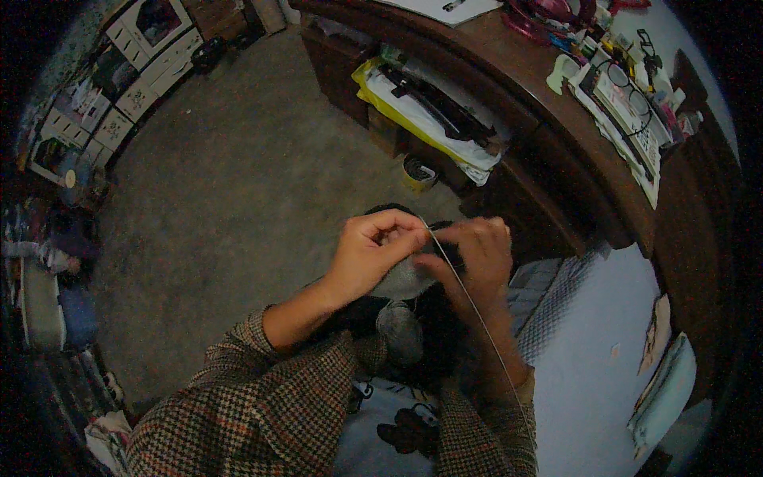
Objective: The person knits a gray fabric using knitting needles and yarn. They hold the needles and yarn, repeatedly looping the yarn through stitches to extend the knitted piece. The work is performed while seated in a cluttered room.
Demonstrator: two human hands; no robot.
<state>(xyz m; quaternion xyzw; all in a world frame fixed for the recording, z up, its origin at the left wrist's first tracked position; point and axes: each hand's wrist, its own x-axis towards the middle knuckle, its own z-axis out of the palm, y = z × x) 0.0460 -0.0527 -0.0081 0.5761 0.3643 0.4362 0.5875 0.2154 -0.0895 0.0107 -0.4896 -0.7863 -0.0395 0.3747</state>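
Note:
My left hand (381, 244) pinches a thin pale strand (459, 280) between thumb and forefinger; whether it is yarn or a slim needle is unclear. From that pinch the strand runs down past my right wrist. My right hand (480, 256) is blurred, its forefinger close to the left fingertips and its thumb lower and apart. Its curled fingers hide whether it grips anything. Below both hands lies a grey fabric-like piece (402, 280), partly covered. A grey ball of yarn (400, 334) rests nearer my body, over dark cloth on my lap.
At right is a bed with a pale sheet (587, 352) and a pillow (664, 390). A dark wooden desk (554, 137) holds eyeglasses (638, 101) and papers. Under it are a yellow-and-white bag (417, 119) and a small bin (419, 173). Cabinets (137, 65) line the far left.

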